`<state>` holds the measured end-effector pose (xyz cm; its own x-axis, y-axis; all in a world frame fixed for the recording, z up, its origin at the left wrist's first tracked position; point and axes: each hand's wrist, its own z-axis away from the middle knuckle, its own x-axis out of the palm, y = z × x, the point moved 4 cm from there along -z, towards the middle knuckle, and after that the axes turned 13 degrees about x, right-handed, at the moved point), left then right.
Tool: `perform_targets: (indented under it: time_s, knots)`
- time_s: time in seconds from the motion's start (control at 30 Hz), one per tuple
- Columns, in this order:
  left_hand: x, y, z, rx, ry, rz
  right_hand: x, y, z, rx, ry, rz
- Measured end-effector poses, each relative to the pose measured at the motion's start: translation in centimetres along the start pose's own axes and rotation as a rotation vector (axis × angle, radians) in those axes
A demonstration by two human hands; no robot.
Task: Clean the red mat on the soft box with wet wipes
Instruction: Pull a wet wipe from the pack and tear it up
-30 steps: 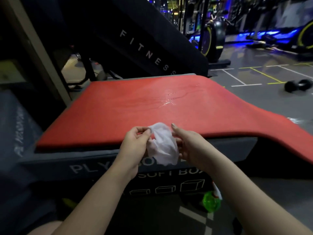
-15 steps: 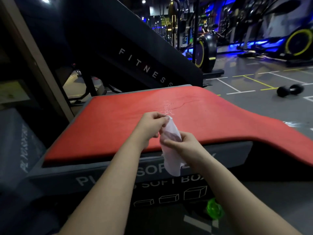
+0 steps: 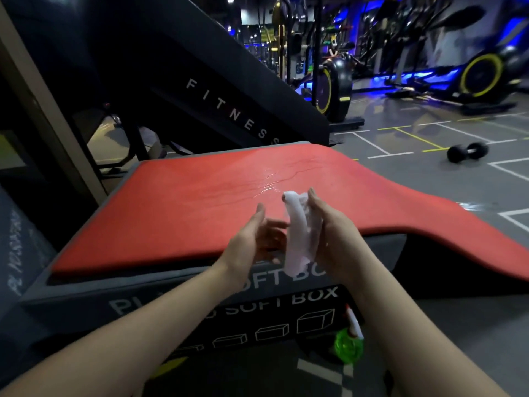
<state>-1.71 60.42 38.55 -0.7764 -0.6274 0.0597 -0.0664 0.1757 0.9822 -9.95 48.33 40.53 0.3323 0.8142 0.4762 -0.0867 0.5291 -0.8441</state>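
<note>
Now the left hand (image 3: 254,239) has let go, fingers spread, leaving the bunched wet wipe (image 3: 297,242) pinched in the right hand (image 3: 332,233) over the red mat (image 3: 186,202), seemingly ready to wipe.

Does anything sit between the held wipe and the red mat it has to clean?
Nothing visible does. The right hand holds the wet wipe just above the red mat; the mat shows only a wet sheen.
</note>
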Motion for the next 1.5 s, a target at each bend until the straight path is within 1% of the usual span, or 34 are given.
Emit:
perform_targets:
  time_s: [0.07,0.13,0.23,0.3,0.33,0.43,0.53,0.63,0.77,0.87,0.97,1.03,1.1,1.17,1.23,1.3,1.37,1.4,1.47,1.5]
  knots:
    - [-1.9,0.5,1.5,-0.016,-0.001,-0.023,0.3,0.0,0.4,-0.021,-0.054,0.086]
    - [-3.9,1.6,2.1,0.022,-0.020,-0.109,1.0,0.7,0.5,-0.018,-0.085,0.136]
    - [-5.2,3.4,2.2,0.070,-0.115,-0.240,2.5,2.3,0.0,-0.003,-0.074,0.195]
    - [-4.9,4.0,2.2,0.054,-0.178,-0.222,3.4,2.8,-0.3,-0.008,-0.084,0.229]
    - [-4.9,4.3,2.2,0.045,-0.178,-0.186,3.7,3.0,-0.5,-0.006,-0.092,0.222]
    - [-5.9,4.2,2.3,0.037,-0.067,-0.082,3.8,3.0,-1.2,0.017,-0.072,0.184]
    - [-7.0,3.4,2.9,0.066,0.002,-0.055,3.8,3.5,-1.7,0.034,-0.059,0.207]
    - [-7.5,2.8,3.5,0.044,0.043,0.013,4.0,3.8,-1.8,-0.017,-0.037,0.216]
    - [-7.5,2.6,4.6,-0.017,-0.037,-0.023,4.0,3.7,-1.5,-0.060,-0.048,0.178]
    - [-7.3,2.7,4.9,-0.060,-0.078,-0.072,4.0,3.3,-1.0,-0.057,-0.115,0.239]
    - [-7.5,2.6,4.7,-0.091,-0.104,-0.170,3.4,3.0,-1.2,-0.057,-0.122,0.282]
    - [-7.9,2.4,4.4,-0.054,-0.051,-0.186,2.6,3.0,-1.9,-0.027,-0.061,0.247]
    - [-8.3,2.5,4.1,0.012,0.025,-0.101,1.7,3.2,-2.5,0.016,0.070,0.148]
    - [-8.7,2.8,3.8,0.095,0.082,-0.047,1.1,3.8,-2.8,0.064,0.182,0.100]
    - [-9.2,3.0,3.5,0.180,0.126,-0.079,0.9,4.5,-3.2,0.115,0.219,0.132]
    - [-9.4,3.2,3.4,0.229,0.159,-0.113,0.9,4.7,-3.3,0.138,0.211,0.174]
    - [-9.6,3.2,3.5,0.236,0.168,-0.138,1.0,4.6,-3.2,0.088,0.251,0.276]
    - [-9.7,3.3,3.5,0.242,0.159,-0.160,1.2,4.4,-3.2,0.034,0.304,0.390]
    - [-9.6,3.5,3.5,0.263,0.128,-0.204,1.5,3.8,-2.7,-0.125,0.435,0.655]
    - [-9.4,3.6,3.5,0.272,0.118,-0.208,2.0,3.5,-2.4,-0.200,0.453,0.710]
